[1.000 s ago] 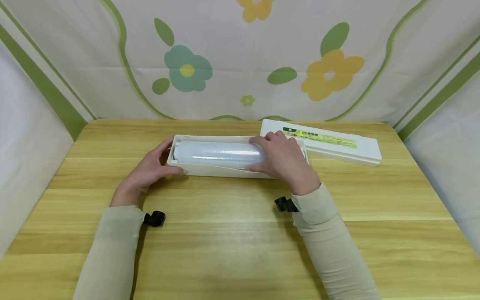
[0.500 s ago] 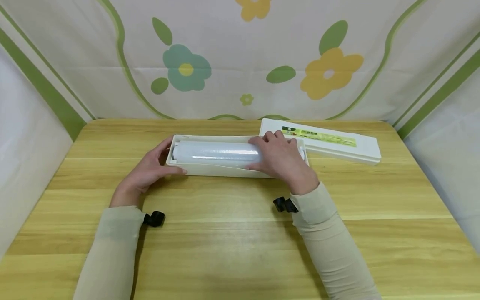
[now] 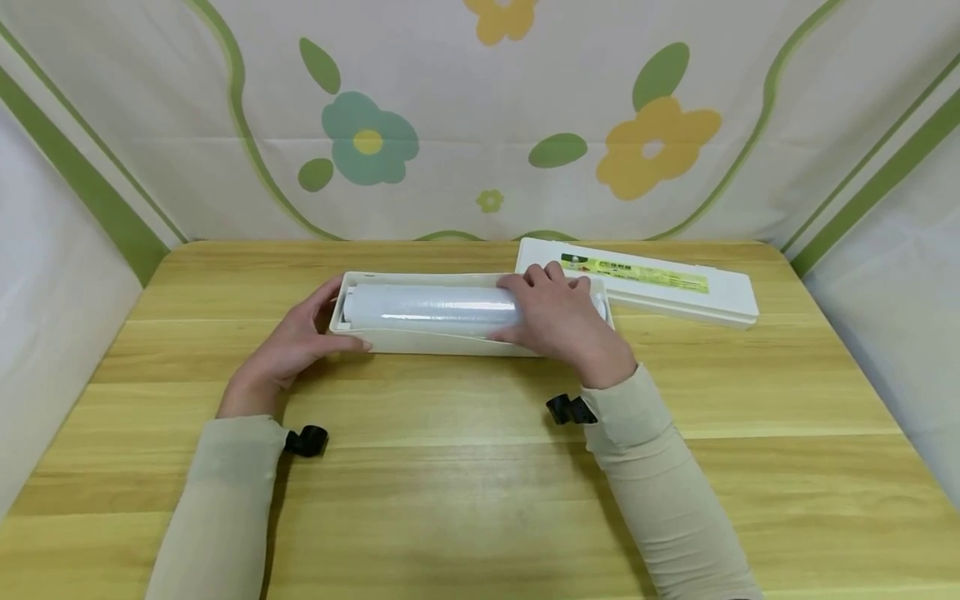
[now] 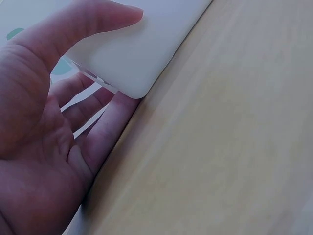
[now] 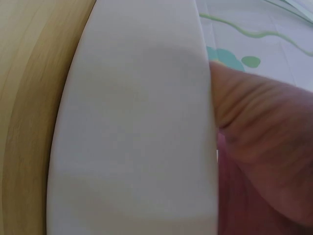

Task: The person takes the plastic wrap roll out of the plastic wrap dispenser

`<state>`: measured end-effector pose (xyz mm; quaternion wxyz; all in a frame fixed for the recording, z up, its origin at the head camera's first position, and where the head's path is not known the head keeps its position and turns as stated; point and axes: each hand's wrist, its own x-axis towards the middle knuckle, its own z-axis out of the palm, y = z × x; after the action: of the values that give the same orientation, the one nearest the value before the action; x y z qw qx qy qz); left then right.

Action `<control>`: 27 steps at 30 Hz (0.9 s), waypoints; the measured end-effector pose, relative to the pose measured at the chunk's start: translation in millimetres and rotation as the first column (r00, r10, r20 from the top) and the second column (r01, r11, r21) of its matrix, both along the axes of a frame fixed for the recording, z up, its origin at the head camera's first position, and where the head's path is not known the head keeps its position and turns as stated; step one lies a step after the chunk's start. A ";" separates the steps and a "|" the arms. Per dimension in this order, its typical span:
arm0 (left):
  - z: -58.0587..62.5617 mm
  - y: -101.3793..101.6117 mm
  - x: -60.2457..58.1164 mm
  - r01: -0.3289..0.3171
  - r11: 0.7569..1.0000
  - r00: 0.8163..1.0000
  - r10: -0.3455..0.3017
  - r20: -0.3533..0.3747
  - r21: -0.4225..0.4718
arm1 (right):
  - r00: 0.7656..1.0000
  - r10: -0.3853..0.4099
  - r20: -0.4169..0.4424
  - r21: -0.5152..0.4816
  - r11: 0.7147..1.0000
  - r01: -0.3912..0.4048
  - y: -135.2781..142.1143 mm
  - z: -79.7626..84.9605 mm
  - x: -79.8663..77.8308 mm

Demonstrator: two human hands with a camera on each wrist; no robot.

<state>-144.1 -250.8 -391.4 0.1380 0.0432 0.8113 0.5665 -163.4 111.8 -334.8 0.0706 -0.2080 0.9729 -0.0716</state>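
Note:
In the head view an open white box (image 3: 450,342) lies lengthwise on the table with a roll of cling film (image 3: 435,307) inside it. My left hand (image 3: 298,335) grips the box's left end, thumb along the front wall and fingers behind the end. The left wrist view shows that thumb (image 4: 105,19) on the white wall and the fingers at the bottom corner. Over the right part of the roll, my right hand (image 3: 564,317) holds it with fingers behind and thumb in front. From the right wrist, the box's front wall (image 5: 132,117) hides most of the roll and the fingertips.
A long white lid (image 3: 729,293) with a yellow-green label lies behind and to the right of the box, its left part near my right fingers. The wooden table (image 3: 450,500) ends at a flowered curtain (image 3: 465,108). A black wrist camera (image 3: 307,441) sits by each cuff.

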 end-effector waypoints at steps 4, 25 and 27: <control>-0.9 -0.7 0.8 0.004 1.000 1.000 -0.004 -0.003 -0.002 | 1.000 0.009 0.026 -0.019 1.000 -0.008 1.1 -0.9 -2.3; -0.4 -0.2 -0.6 0.006 1.000 1.000 -0.006 -0.002 0.005 | 1.000 0.010 0.006 -0.012 1.000 -0.010 -2.0 5.1 8.7; -0.1 -0.7 0.0 0.008 1.000 1.000 -0.008 -0.005 0.002 | 1.000 0.018 0.002 -0.017 1.000 -0.018 -0.8 3.0 7.6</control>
<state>-144.1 -251.6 -391.5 0.1381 0.0483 0.8110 0.5665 -155.8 111.1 -331.9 0.0705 -0.2172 0.9703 -0.0794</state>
